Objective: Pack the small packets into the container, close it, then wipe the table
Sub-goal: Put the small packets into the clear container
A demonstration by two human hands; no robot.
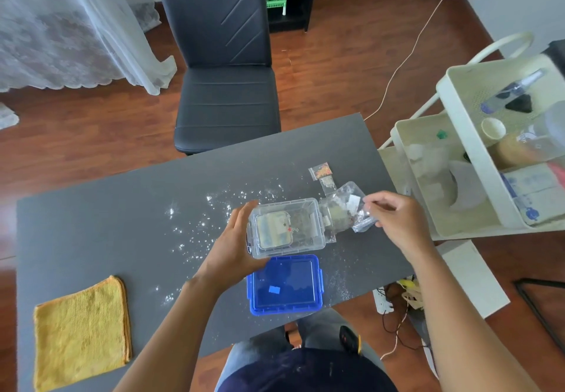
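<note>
A: On the left of the table [91, 195] I see a folded yellow cloth [82, 330]. It is soft and light, and nobody touches it. Near the middle there is white powder [201, 223] spilled on the dark top.

B: And the hands?

A: The left hand [235, 244] is open wide and cups the left side of the clear container [287, 226], which is tipped so its mouth faces right. The plastic looks stiff but smooth, so I think it can slip; holding it by the rim is safer.

B: The blue lid [286, 284]?

A: It lies flat on the table, just below the container, not yet on.

B: The packets?

A: A bunch of small clear packets [345, 205] is at the container's mouth. The right hand [394, 217] pinches their right end with curled fingers. They seem light, thin and slippery. Two more packets [322, 174] lie apart, further back.
</note>
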